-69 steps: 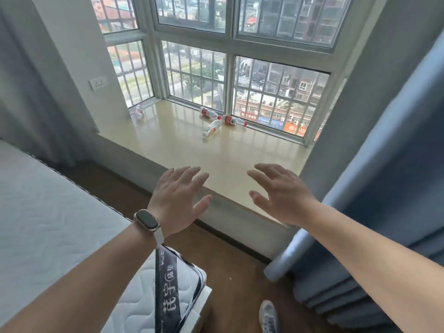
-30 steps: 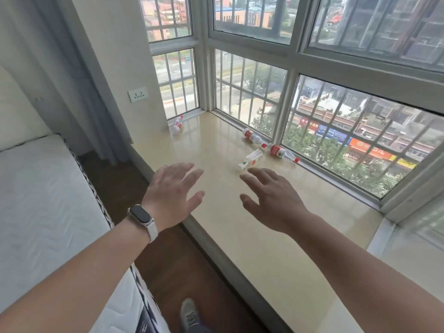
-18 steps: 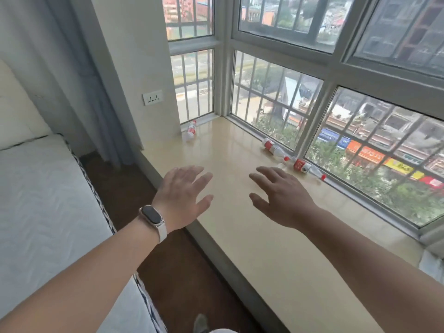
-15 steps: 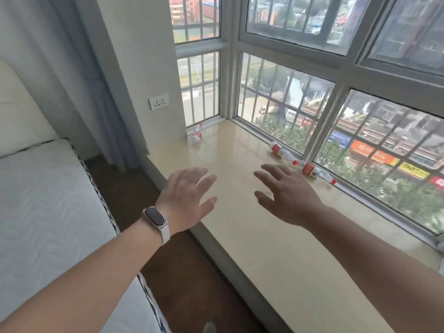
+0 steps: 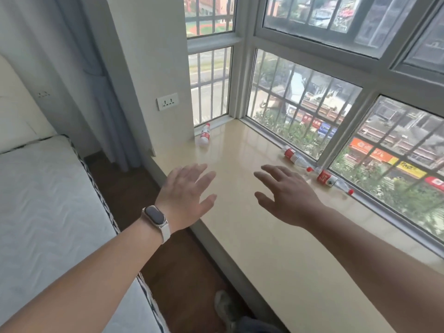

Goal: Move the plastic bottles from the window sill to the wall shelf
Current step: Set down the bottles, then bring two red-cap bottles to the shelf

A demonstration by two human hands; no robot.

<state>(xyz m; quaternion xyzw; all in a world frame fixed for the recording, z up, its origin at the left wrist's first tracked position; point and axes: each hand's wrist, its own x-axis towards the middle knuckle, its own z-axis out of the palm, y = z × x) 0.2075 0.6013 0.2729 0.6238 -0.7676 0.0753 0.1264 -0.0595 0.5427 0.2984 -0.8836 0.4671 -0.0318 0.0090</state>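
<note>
Three clear plastic bottles with red labels lie on the beige window sill point(image 5: 240, 212). One bottle point(image 5: 205, 135) rests in the far left corner by the wall. Two others lie along the window frame: a bottle point(image 5: 295, 159) and, to its right, another bottle point(image 5: 332, 181). A fourth bottle seen earlier is hidden behind my right hand. My left hand point(image 5: 186, 195), with a watch on the wrist, hovers open over the sill's front edge. My right hand point(image 5: 287, 194) hovers open above the sill, just left of the two bottles. Neither hand touches a bottle. No wall shelf is in view.
A white mattress point(image 5: 48, 224) fills the left side, with a strip of dark wood floor point(image 5: 182, 272) between it and the sill. A grey curtain point(image 5: 103, 80) hangs by the wall pillar, which carries a socket point(image 5: 167, 101). My shoe point(image 5: 224, 306) shows below.
The view has swung left and come nearer to the sill. Both hands stay open and spread. The bottle lying in mid-sill has disappeared behind my right hand.
</note>
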